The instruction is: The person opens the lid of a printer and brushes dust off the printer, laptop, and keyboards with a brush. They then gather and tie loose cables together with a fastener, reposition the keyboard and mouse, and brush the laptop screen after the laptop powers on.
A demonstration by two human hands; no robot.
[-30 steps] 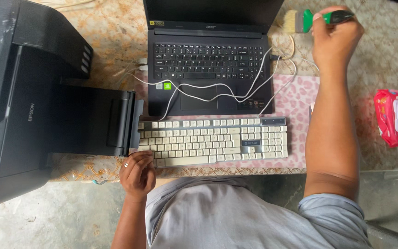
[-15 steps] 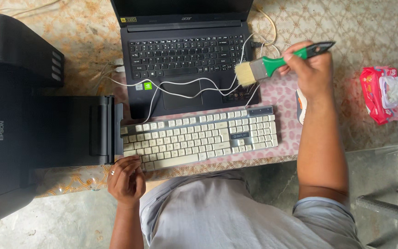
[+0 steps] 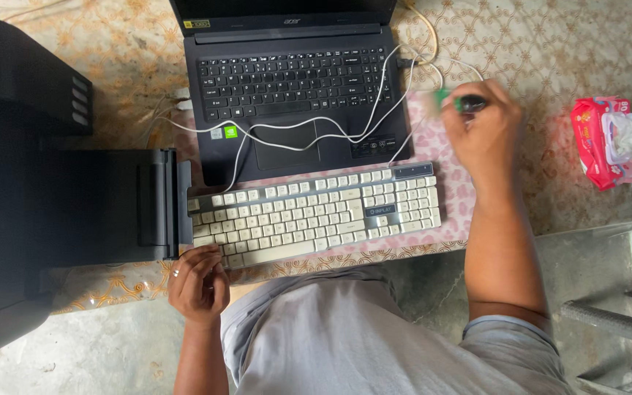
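Right of the white keyboard (image 3: 314,213), above its top-right corner: right hand (image 3: 483,132) fisted on green-handled brush (image 3: 453,102), blurred, likely light, stiff handle, soft bristles, best gripped mid-handle; left hand (image 3: 199,278) loosely curled, empty, touching keyboard's near-left corner.

- Printer (image 3: 45,197): black, filling the 9 o'clock side, its tray end just beside the keyboard's left edge.
- Laptop (image 3: 294,80): black, open, at 12 o'clock, just behind the keyboard.
- White cables (image 3: 309,132): looping over the laptop's touchpad and keys, running off toward 1 o'clock.
- Wipes pack (image 3: 612,139): pink, flap open with a wipe showing, at 3 o'clock, well apart from the laptop.
- Bench (image 3: 550,51): patterned beige cover, with a pink mat (image 3: 459,197) at centre.
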